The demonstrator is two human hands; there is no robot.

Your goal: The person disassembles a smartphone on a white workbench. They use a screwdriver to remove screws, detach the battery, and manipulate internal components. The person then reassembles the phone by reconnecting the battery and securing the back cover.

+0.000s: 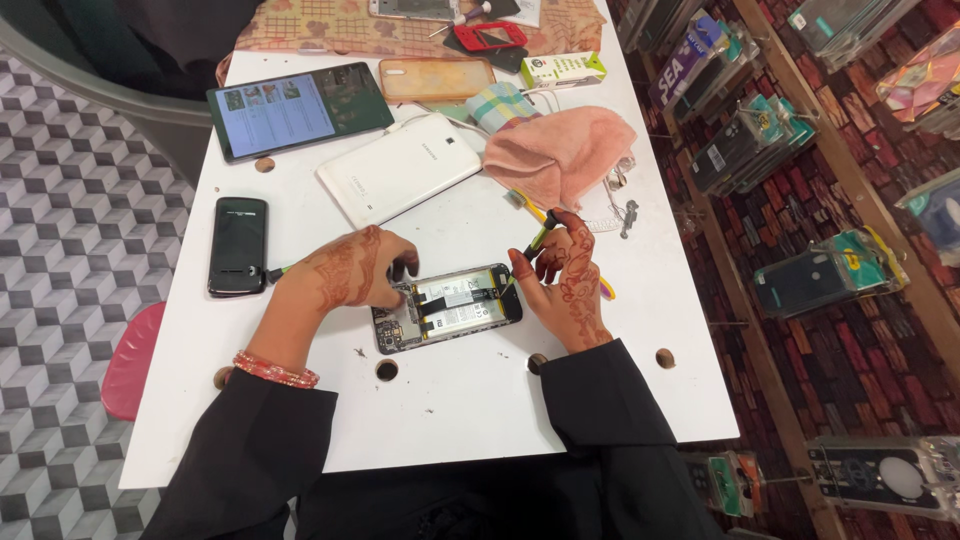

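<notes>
Two hands work over an opened phone (447,308) lying back-off on the white bench (470,400), its long axis running left to right and tilted slightly up toward the right. Left of it lies a black phone (237,246). The left hand (345,275) presses down on the opened phone's left end, fingers curled on it. The right hand (565,285) is closed around a screwdriver (538,240) whose tip points at the phone's right end. Behind lie a white tablet (398,168) and a pink cloth (560,150).

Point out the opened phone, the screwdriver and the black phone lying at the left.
opened phone (455,305), head view, on its exposed battery.
screwdriver (537,240), head view, on its dark handle.
black phone (238,245), head view, on its screen.
</notes>
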